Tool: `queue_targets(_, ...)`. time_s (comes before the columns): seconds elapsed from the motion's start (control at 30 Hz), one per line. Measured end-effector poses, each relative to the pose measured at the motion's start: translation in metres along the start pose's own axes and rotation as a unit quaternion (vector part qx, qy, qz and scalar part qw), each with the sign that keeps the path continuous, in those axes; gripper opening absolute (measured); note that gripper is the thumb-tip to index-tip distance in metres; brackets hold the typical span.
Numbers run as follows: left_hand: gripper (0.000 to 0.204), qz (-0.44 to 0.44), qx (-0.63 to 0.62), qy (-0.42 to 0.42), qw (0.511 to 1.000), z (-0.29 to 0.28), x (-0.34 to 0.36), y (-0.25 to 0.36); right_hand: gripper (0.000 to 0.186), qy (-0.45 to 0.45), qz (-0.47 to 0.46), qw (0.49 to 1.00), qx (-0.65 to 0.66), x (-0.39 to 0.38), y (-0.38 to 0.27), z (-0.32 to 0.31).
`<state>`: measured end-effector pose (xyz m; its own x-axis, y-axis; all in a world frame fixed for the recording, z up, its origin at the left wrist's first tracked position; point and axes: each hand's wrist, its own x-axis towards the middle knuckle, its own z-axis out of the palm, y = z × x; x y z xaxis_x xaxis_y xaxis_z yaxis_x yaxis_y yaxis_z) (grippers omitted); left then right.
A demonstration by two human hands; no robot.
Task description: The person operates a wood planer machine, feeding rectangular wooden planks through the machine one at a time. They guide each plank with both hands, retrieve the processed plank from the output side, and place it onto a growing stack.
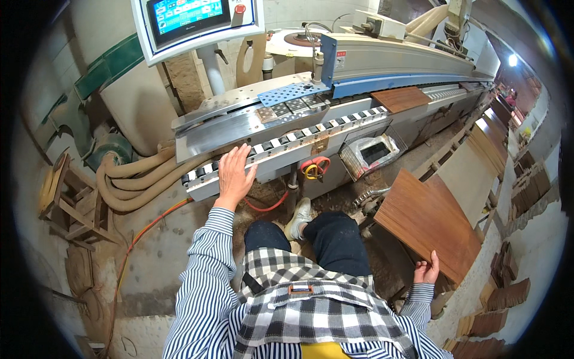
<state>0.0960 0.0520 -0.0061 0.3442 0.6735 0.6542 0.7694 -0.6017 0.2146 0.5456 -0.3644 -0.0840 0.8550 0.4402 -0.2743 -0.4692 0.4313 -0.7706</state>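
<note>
My left hand (235,175) rests with its fingers stretched out on the near end of a roller track (287,141) that runs along the machine's front. Nothing is in that hand. To my right, a brown wooden panel (418,221) lies tilted over a stack of boards. My right hand (426,270) grips the panel's near edge, thumb up along the side and the other fingers partly hidden. Farther along the machine, another brown wooden panel (400,99) sits flat on the track beside the blue pressure beam (412,85).
A control screen (190,19) with a red button stands at the upper left. Thick tan hoses (134,179) and a wooden stool (78,200) are on the left floor. A wire basket (372,154) hangs off the machine's front. Boards (466,164) line the right side.
</note>
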Motion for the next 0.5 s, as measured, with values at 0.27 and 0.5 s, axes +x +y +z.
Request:
queue_targets(0.27, 0.065, 0.007, -0.120, -0.068, 0.990, -0.048, -0.039, 0.035, 0.019, -0.188, 0.096, 0.977, 0.015, -0.014, 0.043, 0.089)
queue_targets(0.5, 0.074, 0.050, -0.149, -0.105, 0.982, -0.104, -0.064, 0.071, 0.016, -0.337, 0.227, 0.913, -0.033, -0.039, 0.119, 0.243)
